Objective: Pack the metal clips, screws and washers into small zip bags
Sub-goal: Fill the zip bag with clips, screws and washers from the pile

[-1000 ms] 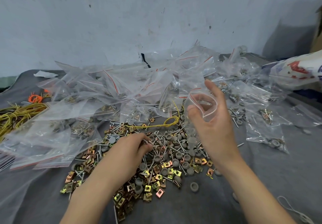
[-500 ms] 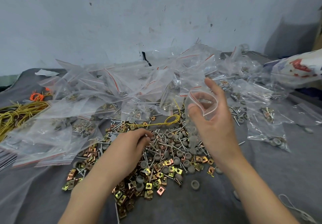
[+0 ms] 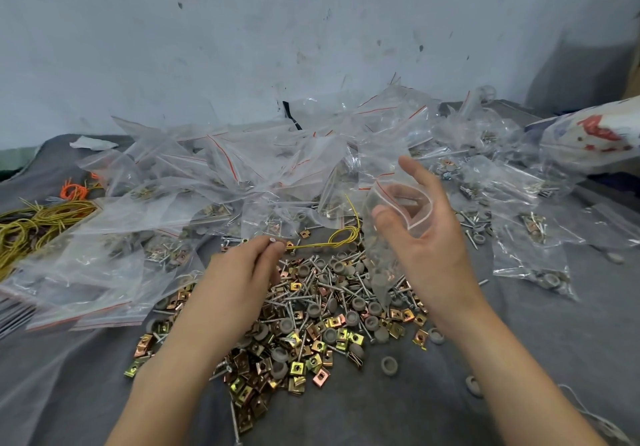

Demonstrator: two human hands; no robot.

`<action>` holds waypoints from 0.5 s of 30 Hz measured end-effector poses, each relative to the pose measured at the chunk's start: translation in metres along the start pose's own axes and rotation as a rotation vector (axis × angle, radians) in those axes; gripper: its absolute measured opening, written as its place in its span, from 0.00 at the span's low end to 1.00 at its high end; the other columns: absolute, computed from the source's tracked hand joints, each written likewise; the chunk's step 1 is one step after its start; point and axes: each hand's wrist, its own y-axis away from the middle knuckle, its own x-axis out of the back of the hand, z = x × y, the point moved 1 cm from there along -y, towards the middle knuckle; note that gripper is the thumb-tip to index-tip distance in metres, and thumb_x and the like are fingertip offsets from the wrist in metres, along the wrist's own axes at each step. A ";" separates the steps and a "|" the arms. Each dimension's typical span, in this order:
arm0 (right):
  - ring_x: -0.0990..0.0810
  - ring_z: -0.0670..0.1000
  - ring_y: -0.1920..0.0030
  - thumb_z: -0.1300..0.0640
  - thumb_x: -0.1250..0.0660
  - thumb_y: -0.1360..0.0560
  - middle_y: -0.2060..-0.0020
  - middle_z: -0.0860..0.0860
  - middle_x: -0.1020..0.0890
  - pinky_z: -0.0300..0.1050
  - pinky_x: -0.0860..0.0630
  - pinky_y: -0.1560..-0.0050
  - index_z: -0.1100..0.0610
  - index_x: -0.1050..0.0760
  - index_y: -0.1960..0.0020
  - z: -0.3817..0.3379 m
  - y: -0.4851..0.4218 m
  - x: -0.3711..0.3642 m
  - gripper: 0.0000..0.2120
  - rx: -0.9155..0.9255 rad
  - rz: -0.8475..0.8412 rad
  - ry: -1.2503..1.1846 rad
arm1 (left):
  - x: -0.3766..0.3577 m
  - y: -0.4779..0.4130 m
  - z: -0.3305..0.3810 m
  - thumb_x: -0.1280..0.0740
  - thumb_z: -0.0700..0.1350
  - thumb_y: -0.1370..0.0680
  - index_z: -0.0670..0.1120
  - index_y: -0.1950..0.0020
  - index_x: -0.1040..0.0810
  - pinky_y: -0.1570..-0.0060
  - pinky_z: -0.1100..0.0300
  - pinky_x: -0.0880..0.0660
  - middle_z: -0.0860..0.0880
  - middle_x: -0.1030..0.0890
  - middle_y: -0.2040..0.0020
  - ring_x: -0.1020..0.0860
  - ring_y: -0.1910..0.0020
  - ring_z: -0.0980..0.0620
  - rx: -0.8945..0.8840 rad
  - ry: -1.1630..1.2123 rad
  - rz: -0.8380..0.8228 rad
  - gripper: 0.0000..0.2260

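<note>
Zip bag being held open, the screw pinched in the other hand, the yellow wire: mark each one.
zip bag [image 3: 384, 248]: head view, on its clear lower body.
screw [image 3: 272, 239]: head view, on its round head.
yellow wire [image 3: 346, 232]: head view, on the looped part.

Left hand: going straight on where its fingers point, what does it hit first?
Probably the heap of filled zip bags just beyond the left hand's fingertips; the yellow wire lies slightly right. Depth unclear.
</note>
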 end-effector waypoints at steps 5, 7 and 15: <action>0.21 0.40 0.40 0.48 0.30 0.26 0.46 0.34 0.19 0.39 0.28 0.41 0.35 0.31 0.30 -0.001 -0.001 0.000 0.26 -0.010 0.013 -0.045 | -0.002 -0.001 -0.004 0.47 0.51 0.16 0.55 0.37 0.26 0.69 0.54 0.30 0.54 0.27 0.70 0.27 0.72 0.56 0.042 0.043 0.073 0.13; 0.20 0.40 0.40 0.48 0.30 0.26 0.45 0.35 0.19 0.40 0.28 0.40 0.35 0.30 0.30 -0.002 -0.001 0.000 0.26 -0.014 0.012 -0.053 | -0.004 0.000 -0.006 0.48 0.47 0.16 0.57 0.36 0.30 0.66 0.48 0.25 0.52 0.26 0.68 0.25 0.70 0.55 0.091 0.081 0.026 0.12; 0.21 0.37 0.41 0.52 0.29 0.23 0.45 0.35 0.19 0.25 0.30 0.45 0.38 0.31 0.28 -0.002 0.001 0.000 0.26 0.004 0.000 -0.019 | -0.003 -0.004 0.000 0.43 0.47 0.17 0.57 0.44 0.32 0.65 0.55 0.23 0.67 0.20 0.56 0.20 0.64 0.60 0.083 0.168 0.188 0.05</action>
